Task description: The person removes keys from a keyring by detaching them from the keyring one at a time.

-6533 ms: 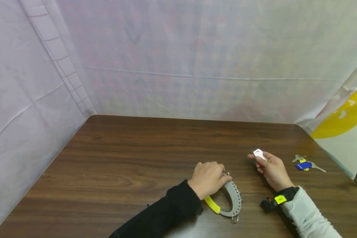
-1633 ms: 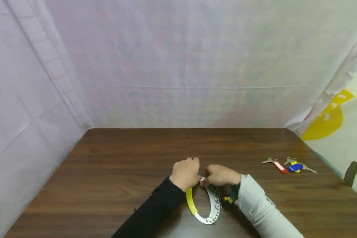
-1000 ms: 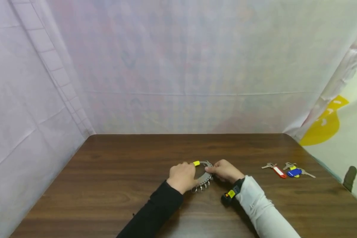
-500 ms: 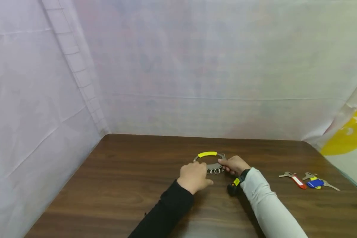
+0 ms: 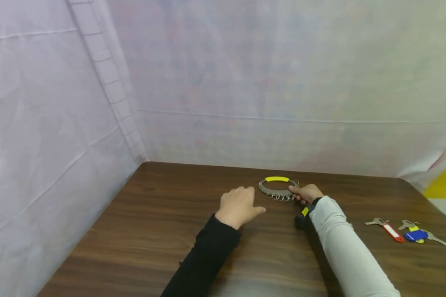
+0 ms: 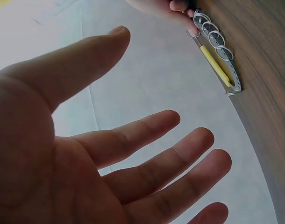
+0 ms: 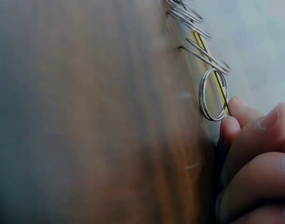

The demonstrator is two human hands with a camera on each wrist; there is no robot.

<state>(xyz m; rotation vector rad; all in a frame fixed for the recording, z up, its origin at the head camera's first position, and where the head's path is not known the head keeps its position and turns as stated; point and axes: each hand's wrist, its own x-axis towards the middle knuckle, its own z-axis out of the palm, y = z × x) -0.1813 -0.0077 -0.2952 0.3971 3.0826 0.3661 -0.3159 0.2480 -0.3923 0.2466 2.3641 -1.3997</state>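
An oval metal key ring holder (image 5: pixel 278 193) with a yellow grip (image 5: pixel 276 179) lies far back on the table, its small split rings (image 7: pixel 201 95) hanging along the near edge. My right hand (image 5: pixel 307 193) pinches its right end, thumb on top of the metal band. In the left wrist view, the holder shows edge-on close to the tabletop. Left of it and nearer me, my left hand (image 5: pixel 239 206) is spread with nothing in it, thumb pointing right. Its palm and separated fingers (image 6: pixel 152 168) fill much of the left wrist view.
To the right on the wooden table (image 5: pixel 163 235) lie a key with a red tag (image 5: pixel 393 233) and, beside it, keys with a blue tag (image 5: pixel 416 236) and a yellow tag. White sheeting (image 5: pixel 282 82) stands behind the back edge and on the left.
The red-tagged key, earlier in my right hand, lies on the table. The holder has turned so its yellow grip faces away and moved farther back; my left hand has let go of it.
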